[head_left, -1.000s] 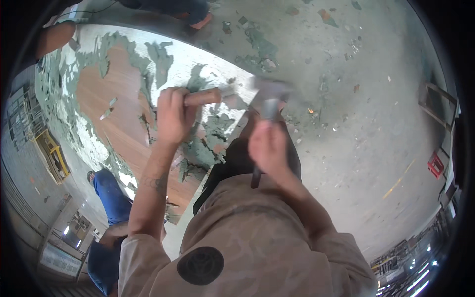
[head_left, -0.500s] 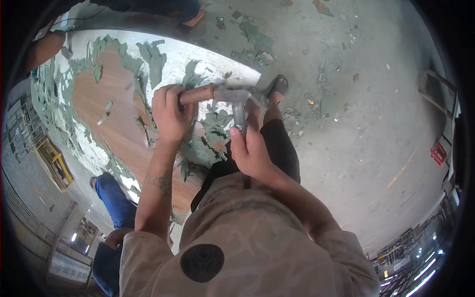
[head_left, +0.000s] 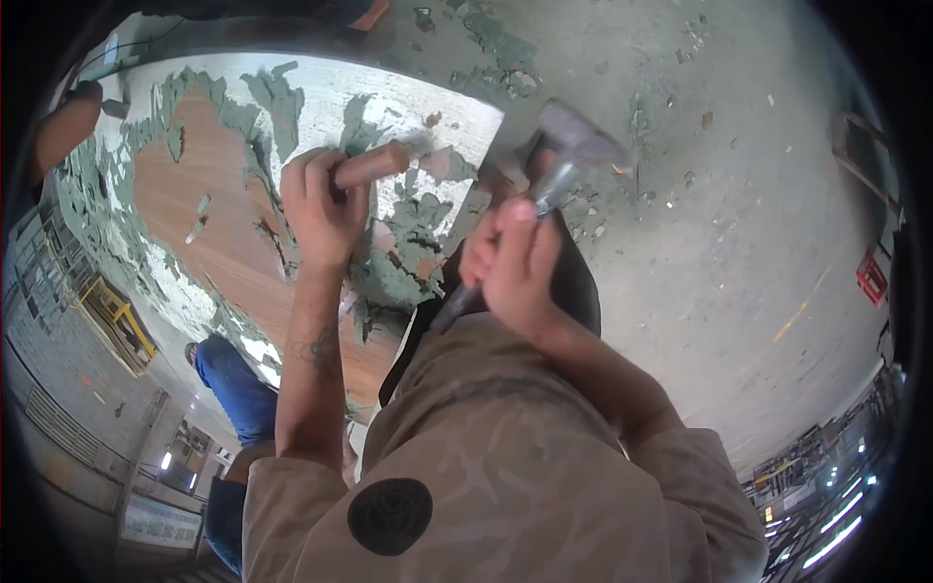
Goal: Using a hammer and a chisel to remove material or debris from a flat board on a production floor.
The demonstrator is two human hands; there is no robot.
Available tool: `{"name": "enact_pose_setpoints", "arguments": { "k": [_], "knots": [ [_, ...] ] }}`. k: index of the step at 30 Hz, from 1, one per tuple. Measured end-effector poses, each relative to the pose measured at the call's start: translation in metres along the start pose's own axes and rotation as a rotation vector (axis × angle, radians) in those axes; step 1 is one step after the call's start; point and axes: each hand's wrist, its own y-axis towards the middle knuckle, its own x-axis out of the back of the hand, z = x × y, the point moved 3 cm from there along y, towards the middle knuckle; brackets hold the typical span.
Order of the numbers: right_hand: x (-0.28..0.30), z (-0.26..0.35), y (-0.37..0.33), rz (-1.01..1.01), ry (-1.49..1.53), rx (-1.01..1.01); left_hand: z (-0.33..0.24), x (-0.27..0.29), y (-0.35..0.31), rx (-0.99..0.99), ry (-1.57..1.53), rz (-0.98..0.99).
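Observation:
My left hand (head_left: 326,209) is closed around the round brown handle of a tool (head_left: 374,165). Its butt points to the right, and my hand hides its working end. Under that hand lies a large board (head_left: 209,185) with bare wood-brown and white patches and ragged, peeling green coating (head_left: 389,277). My right hand (head_left: 515,253) grips a metal hammer (head_left: 583,136) by its shaft. The hammer head, blurred by motion, is up beyond the board's right corner, apart from the brown handle. The shaft's lower end slants down toward my shirt.
A co-worker's arm (head_left: 63,131) reaches over the board's far-left edge. Another person's leg in blue jeans (head_left: 233,389) is at the lower left. Green flakes (head_left: 501,39) litter the grey floor. A red object (head_left: 872,280) and a dark frame (head_left: 865,160) stand at the right.
The hammer has left the butt of the brown handle and swung away to the right. My left hand, still holding the handle, has shifted slightly left.

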Motion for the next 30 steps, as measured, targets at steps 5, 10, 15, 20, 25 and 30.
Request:
{"name": "enact_pose_setpoints", "arguments": {
  "k": [5, 10, 15, 20, 25, 30],
  "knots": [
    [0.004, -0.015, 0.003, 0.231, -0.509, 0.086, 0.000, 0.020, 0.000, -0.070, -0.173, 0.093],
    [0.017, -0.030, 0.001, 0.179, -0.392, 0.084, -0.018, 0.018, 0.008, -0.020, -0.141, 0.160],
    [0.022, -0.013, 0.007, 0.053, -0.307, -0.020, -0.020, 0.016, 0.001, 0.053, -0.197, 0.143],
    [0.022, -0.041, 0.005, 0.305, -0.734, 0.172, -0.022, -0.006, -0.006, -0.005, -0.040, 0.062],
    [0.027, -0.022, 0.000, 0.149, -0.482, -0.028, -0.021, -0.004, -0.008, 0.003, -0.042, 0.051],
    [0.016, -0.019, 0.005, 0.262, -0.674, 0.171, -0.022, 0.003, -0.006, 0.008, 0.010, 0.034]
  ]
}}
